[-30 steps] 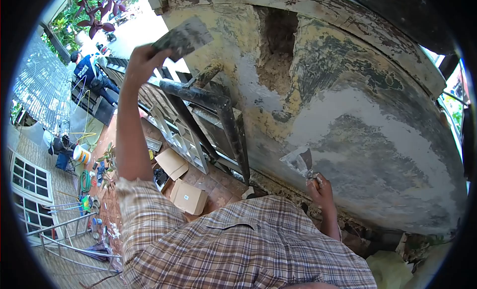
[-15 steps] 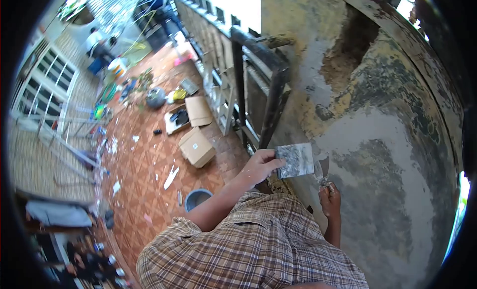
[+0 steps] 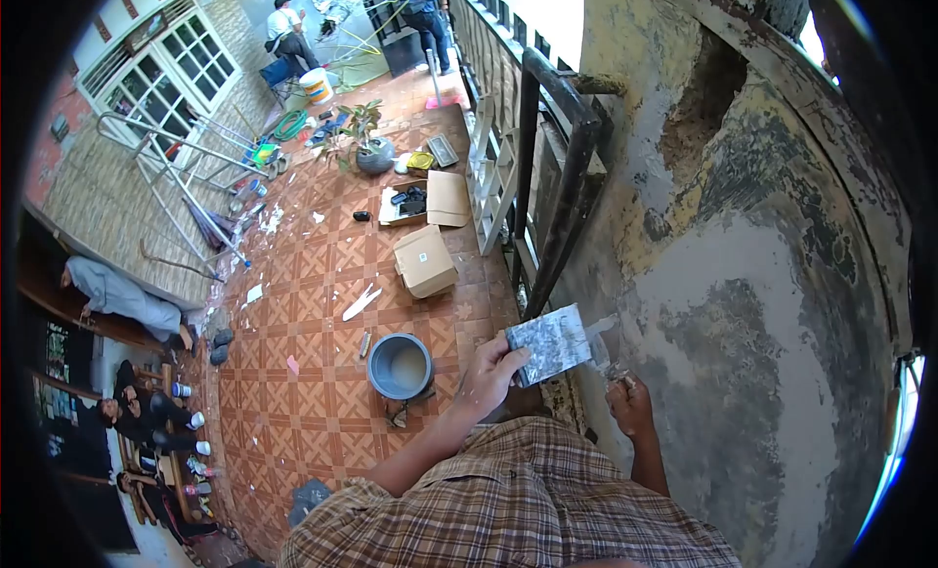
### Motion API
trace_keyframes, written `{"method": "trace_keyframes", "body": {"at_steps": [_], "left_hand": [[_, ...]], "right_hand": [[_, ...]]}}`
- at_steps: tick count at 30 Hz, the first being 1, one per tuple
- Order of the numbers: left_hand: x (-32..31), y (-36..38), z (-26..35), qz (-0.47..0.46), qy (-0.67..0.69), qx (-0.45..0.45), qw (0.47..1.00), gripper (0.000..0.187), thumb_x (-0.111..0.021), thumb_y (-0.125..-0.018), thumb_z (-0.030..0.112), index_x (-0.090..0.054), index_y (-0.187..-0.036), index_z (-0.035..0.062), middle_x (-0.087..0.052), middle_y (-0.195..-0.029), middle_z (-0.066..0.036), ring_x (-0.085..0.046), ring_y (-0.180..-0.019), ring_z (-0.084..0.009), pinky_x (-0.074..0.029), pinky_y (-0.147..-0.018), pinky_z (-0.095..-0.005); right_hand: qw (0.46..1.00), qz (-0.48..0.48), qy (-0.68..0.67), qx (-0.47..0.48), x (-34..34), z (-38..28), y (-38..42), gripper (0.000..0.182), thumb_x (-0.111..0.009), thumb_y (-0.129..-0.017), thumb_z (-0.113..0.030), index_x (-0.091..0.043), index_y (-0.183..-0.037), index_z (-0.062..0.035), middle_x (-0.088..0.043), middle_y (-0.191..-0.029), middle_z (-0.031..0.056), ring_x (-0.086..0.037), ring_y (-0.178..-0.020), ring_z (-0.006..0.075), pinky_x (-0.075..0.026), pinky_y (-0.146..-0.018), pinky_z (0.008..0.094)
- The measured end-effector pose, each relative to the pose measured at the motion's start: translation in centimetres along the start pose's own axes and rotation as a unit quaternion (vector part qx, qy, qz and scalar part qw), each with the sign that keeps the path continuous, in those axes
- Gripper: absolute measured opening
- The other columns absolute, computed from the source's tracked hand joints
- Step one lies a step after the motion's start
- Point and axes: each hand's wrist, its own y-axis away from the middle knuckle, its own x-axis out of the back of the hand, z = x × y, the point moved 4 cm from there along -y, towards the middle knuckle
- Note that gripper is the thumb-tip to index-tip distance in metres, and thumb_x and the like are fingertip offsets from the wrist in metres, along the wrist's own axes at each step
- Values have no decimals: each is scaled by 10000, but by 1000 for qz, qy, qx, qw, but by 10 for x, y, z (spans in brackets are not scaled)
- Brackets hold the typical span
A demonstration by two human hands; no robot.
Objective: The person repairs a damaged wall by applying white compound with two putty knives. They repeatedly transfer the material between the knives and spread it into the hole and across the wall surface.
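Note:
My left hand point(image 3: 486, 378) grips a flat, square plaster-smeared board point(image 3: 550, 345) by its left edge, thumb on top. Fingers curled around its handle, my right hand point(image 3: 630, 404) holds a putty knife point(image 3: 600, 350), its blade pointing toward the board's right edge. Beside both tools rises a weathered wall point(image 3: 684, 373), with pale grey filler point(image 3: 718, 255) spread over part of it. Higher up, the wall has a rough brown hollow point(image 3: 699, 94). A grey bucket point(image 3: 372, 366) with cloudy liquid stands on the tiles left of my left hand.
A black metal railing point(image 3: 562, 177) stands close ahead. Cardboard boxes point(image 3: 426, 262) and a potted plant point(image 3: 375, 158) sit on the tiled floor point(image 3: 313, 373). A metal ladder point(image 3: 166, 177) leans at left. Several people are around: two at the far end, others along the left.
The view has tilted, showing more floor and the whole bucket. The board and my left hand sit lower and further left, and the putty knife has moved slightly left with my right hand.

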Motion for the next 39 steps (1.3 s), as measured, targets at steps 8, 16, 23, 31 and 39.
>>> {"method": "trace_keyframes", "body": {"at_steps": [8, 16, 23, 31, 39], "left_hand": [[6, 16, 31, 36, -19, -113, 993, 231, -512, -932, 126, -585, -1099, -16, -616, -851, -1, -541, -673, -46, -454, -571, -214], [11, 10, 11, 30, 307, 34, 951, 173, -534, -917, 129, -579, -1058, 39, -663, -892, -46, -629, -694, -105, -465, -503, -243], [46, 16, 25, 93, 236, -1, 967, 159, -565, -914, 155, -585, -1048, 70, -656, -872, -16, -599, -654, -73, -433, -488, -218], [99, 45, 42, 115, 239, -32, 964, 156, -565, -913, 148, -587, -1040, 60, -649, -889, -2, -606, -694, -65, -452, -511, -220], [172, 72, 50, 87, 224, -26, 970, 192, -582, -904, 153, -562, -1061, 44, -627, -930, -16, -584, -742, -61, -467, -580, -212]], "right_hand": [[996, -52, -29, -66, -16, -14, -10, 124, -563, -893, -159, -575, -942, -46, -468, -665, -54, -407, -573, 32, -341, -508, 221], [989, -96, -103, -34, -54, -17, -9, 101, -525, -927, -164, -520, -914, -64, -463, -664, -42, -413, -517, 35, -347, -455, 215], [990, -105, -89, 0, -79, -30, -1, 126, -491, -950, -188, -477, -945, -62, -454, -615, -2, -433, -464, 73, -336, -401, 231], [994, -47, -91, -42, -130, -39, 1, 130, -501, -949, -228, -470, -940, -102, -448, -658, -7, -399, -483, 68, -325, -392, 220], [987, -42, -151, -21, -217, -56, 17, 97, -503, -948, -201, -469, -940, -111, -424, -679, -34, -419, -539, 53, -317, -407, 198]]}}
